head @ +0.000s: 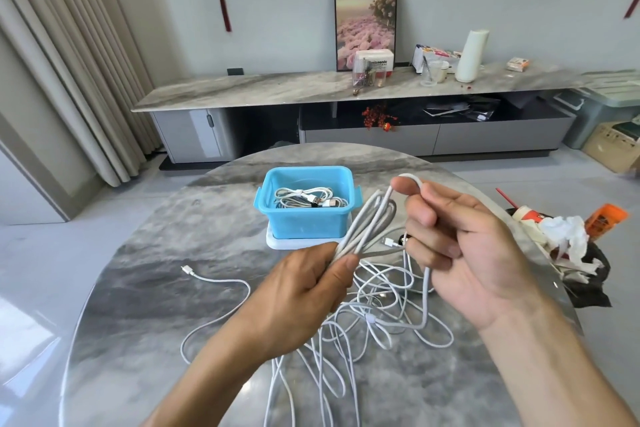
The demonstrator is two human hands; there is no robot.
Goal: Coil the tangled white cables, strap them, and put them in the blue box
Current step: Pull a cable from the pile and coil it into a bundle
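My left hand (304, 291) grips the lower end of a half-wound bundle of white cable (370, 218) held above the round table. My right hand (464, 246) pinches a loop of the same cable at its top, and the strand hangs down past the palm. Beneath both hands a tangle of loose white cables (374, 319) spreads over the tabletop. One strand with a plug (187, 270) trails off to the left. The blue box (306, 206) stands on a white lid behind the hands and holds coiled, strapped cables.
The marble round table (173, 253) carries crumpled tissue, a black bag and an orange packet (568, 239) at its right edge. Behind the table runs a long low cabinet (277, 90) with a framed picture, cups and a white jug.
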